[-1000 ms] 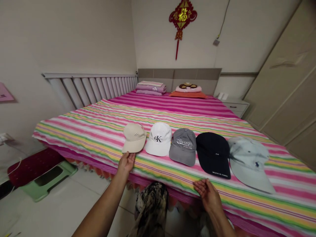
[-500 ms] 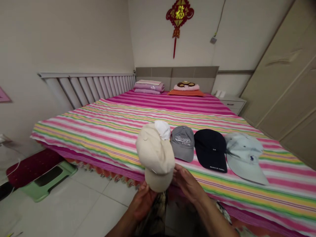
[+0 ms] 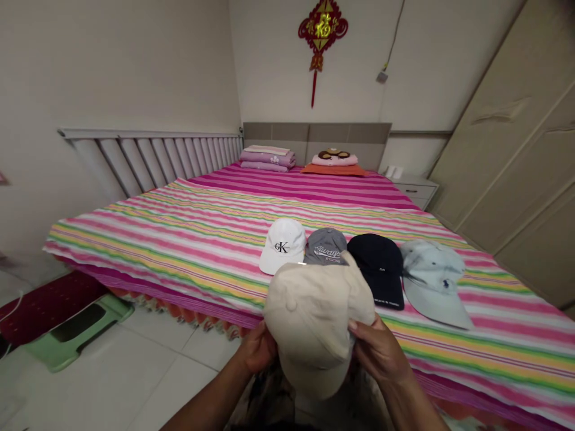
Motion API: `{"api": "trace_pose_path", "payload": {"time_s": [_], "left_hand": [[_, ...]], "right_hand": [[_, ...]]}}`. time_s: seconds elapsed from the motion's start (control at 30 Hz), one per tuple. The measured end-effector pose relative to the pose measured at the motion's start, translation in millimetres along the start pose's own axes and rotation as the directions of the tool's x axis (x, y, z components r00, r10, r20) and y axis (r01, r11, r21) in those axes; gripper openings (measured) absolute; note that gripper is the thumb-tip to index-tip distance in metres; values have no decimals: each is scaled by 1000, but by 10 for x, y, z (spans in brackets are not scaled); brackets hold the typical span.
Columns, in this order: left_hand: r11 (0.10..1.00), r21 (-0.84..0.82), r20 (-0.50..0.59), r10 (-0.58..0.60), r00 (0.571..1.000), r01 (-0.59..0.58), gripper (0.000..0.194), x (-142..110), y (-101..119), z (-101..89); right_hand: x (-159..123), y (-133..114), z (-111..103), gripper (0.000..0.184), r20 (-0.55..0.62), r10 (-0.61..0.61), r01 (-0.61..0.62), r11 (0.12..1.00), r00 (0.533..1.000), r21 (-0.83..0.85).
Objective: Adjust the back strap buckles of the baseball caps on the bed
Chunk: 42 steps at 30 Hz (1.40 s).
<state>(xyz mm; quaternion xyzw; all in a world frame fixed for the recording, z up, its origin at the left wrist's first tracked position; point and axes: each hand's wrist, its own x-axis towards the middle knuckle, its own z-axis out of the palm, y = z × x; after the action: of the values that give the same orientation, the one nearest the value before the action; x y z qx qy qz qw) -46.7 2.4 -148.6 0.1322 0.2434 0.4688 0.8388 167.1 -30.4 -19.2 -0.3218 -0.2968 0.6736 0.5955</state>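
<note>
Beige cap between left hand, gripping one side, and right hand, pinching the opposite edge; probably light and soft, best held by stiffer brim. Beyond left hand, on bed, white cap; beyond right, black cap.

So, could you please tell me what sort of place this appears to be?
It looks like a bedroom, probably in a home: there is a wide bed with a striped cover, a headboard with folded bedding near it, and a small bedside cabinet.
</note>
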Motion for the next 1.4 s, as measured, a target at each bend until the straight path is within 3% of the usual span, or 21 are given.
{"api": "trace_pose_path", "payload": {"time_s": [0.07,0.17,0.33,0.53,0.77,1.0,1.1,1.23,1.4], "left_hand": [[998,7,-86,-66,994,66,16,59,57,106],[991,25,-100,-128,987,131,21,90,118,291],[997,61,-53,-34,998,38,26,64,199,608],[978,150,92,134,987,-147,38,41,228,924],[948,294,278,39,960,-124,39,3,210,1100],[904,409,286,0,958,-122,30,-66,276,1262],[879,462,271,-10,963,-121,34,-79,284,1305],[826,550,215,1,977,-123,31,-83,256,1331],[790,594,268,-18,963,-151,28,-95,218,1362]], "right_hand": [[-16,-13,-46,38,-44,-19,18,1000,999,-13],[-38,-22,-120,36,-117,-33,32,999,993,-16],[-133,-65,-282,39,-193,-19,21,1000,981,10],[-301,-169,-441,52,-139,27,-23,999,990,30],[-414,-189,-708,44,-197,55,-64,997,979,-41],[-483,-232,-746,42,-196,53,-67,995,979,-68],[-518,-261,-723,37,-173,67,-82,993,983,-81],[-577,-276,-675,32,-58,119,-127,980,991,-155],[-629,-278,-576,22,180,26,21,966,983,-258]]}}
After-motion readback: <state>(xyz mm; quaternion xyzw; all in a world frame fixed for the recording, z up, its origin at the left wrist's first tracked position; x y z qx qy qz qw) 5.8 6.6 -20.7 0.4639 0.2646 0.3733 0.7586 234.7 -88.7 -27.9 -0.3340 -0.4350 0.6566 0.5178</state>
